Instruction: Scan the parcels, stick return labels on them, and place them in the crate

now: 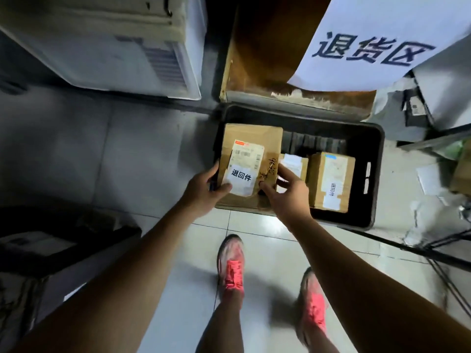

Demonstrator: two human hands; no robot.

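Three cardboard parcels are recorded at the black crate (377,174), which stands on the tiled floor (254,240). The large parcel (267,138) is held at the crate's left end, its near edge covering the near rim; whether it is resting inside cannot be told. It is gripped by both hands. The left hand (204,192) is curled round its left edge, with the thumb laid on the corner of the white return label (240,178). The right hand (290,194) is closed on its lower right corner. A shipping label (247,154) is seen just above the return label.

The small parcel (293,164) lies in the crate just beside the large one, partly hidden by the right hand. The third parcel (331,182) lies further right and is also labelled. A white sign (382,42) with dark characters hangs above the crate. Pink shoes (232,266) are noted below.
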